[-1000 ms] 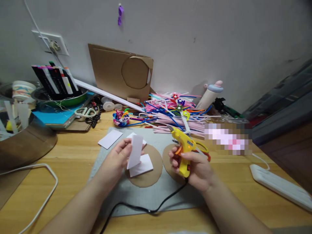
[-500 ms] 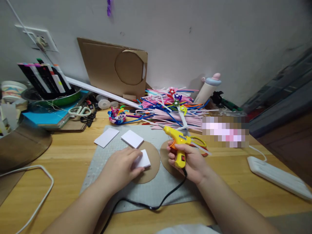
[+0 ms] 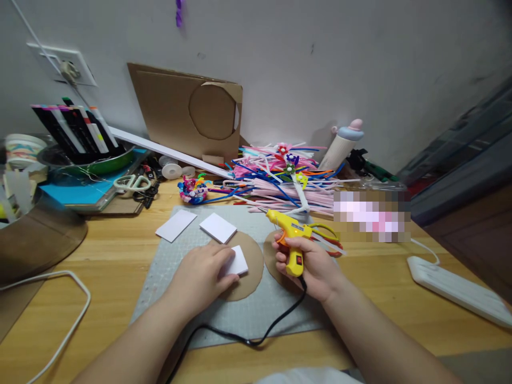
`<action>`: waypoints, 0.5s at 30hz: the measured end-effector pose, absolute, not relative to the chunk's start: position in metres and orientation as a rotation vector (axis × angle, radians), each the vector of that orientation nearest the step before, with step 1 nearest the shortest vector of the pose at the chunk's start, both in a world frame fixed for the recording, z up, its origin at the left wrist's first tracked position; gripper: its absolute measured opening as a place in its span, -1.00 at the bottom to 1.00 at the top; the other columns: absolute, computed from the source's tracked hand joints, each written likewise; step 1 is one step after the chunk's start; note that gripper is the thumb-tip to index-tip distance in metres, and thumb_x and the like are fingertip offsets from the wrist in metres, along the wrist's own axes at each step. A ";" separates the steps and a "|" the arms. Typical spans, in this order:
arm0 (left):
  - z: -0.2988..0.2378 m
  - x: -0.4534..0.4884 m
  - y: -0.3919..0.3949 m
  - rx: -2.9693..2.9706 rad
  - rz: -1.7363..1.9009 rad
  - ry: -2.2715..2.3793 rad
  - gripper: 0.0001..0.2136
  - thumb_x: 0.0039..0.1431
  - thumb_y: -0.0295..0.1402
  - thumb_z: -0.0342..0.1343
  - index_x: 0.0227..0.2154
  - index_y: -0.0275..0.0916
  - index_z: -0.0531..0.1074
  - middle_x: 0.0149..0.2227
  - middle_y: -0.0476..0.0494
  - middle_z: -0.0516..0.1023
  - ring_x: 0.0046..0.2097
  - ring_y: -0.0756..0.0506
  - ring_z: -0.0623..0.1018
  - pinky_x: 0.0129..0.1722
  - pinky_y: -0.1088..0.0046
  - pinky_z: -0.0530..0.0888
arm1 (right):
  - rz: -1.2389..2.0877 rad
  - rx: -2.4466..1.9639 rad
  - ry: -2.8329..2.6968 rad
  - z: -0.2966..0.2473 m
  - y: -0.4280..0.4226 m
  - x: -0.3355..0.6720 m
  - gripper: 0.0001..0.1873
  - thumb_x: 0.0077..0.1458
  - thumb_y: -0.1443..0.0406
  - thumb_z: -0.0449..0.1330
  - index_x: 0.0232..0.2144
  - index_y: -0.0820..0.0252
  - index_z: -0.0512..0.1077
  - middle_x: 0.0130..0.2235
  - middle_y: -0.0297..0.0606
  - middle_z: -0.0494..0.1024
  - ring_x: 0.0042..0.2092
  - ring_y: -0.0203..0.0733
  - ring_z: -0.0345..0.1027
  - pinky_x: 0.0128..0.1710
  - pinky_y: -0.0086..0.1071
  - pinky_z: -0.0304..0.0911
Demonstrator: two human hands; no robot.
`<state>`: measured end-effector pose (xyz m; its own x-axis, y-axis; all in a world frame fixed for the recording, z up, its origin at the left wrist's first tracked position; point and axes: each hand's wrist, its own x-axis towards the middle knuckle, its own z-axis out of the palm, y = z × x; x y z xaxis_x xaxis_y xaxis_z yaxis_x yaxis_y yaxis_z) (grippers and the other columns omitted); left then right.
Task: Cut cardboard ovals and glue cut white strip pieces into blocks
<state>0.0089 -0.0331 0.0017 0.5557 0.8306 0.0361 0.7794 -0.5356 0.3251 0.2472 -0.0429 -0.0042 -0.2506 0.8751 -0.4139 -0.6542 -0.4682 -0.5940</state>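
My left hand (image 3: 204, 271) closes its thumb and fingers on the sides of a small white rectangular block (image 3: 239, 261), over a round cardboard disc (image 3: 253, 253). Part of the block is hidden under the fingers. A yellow hot glue gun (image 3: 295, 232) is in my right hand (image 3: 314, 264), its nozzle pointing up and left, with the fingers around the handle by the orange trigger. Behind the left hand lie two more white pieces, a thicker one (image 3: 218, 228) touching the disc's edge and a flatter one (image 3: 176, 225). A second cardboard disc (image 3: 274, 258) is partly covered by the right hand.
A grey cutting mat (image 3: 160, 288) lies under the work, crossed by the gun's black cord (image 3: 240, 337). Pipe cleaners (image 3: 276, 186) pile up behind. Scissors (image 3: 132, 184) lie left, a power strip (image 3: 456, 290) right. Cardboard sheets (image 3: 168, 106) lean on the wall.
Both hands stay almost in place. The glue gun has shifted very slightly to the left; the view has moved a touch.
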 end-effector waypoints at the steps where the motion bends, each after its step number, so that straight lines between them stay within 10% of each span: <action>1: 0.002 0.010 -0.034 2.520 0.276 1.337 -0.78 0.09 -0.22 0.14 -0.20 -0.15 0.43 -0.19 -0.11 0.53 -0.17 -0.17 0.47 -0.23 0.34 0.31 | 1.881 -0.885 -0.369 -0.004 -0.043 0.247 -0.84 -0.06 0.43 0.17 -0.33 0.27 0.43 -0.40 -0.25 0.46 -0.52 -0.38 0.26 -0.56 -0.54 0.23; 10: 0.005 -0.005 -0.027 2.253 0.543 1.365 -0.57 0.05 -0.12 0.16 -0.02 -0.12 0.39 0.05 -0.19 0.47 0.03 -0.26 0.43 -0.04 0.22 0.32 | 1.894 -0.857 -0.358 -0.002 -0.044 0.247 -0.85 -0.06 0.42 0.19 -0.34 0.27 0.44 -0.42 -0.26 0.46 -0.53 -0.38 0.26 -0.55 -0.53 0.25; 15: 0.013 -0.025 -0.013 1.793 0.840 1.612 -0.67 0.20 -0.08 -0.06 -0.19 -0.19 0.44 -0.24 -0.11 0.56 -0.29 -0.13 0.49 -0.33 0.39 0.36 | 1.907 -0.849 -0.339 -0.003 -0.043 0.248 -0.86 -0.03 0.43 0.18 -0.33 0.28 0.43 -0.42 -0.26 0.46 -0.52 -0.38 0.27 -0.54 -0.54 0.26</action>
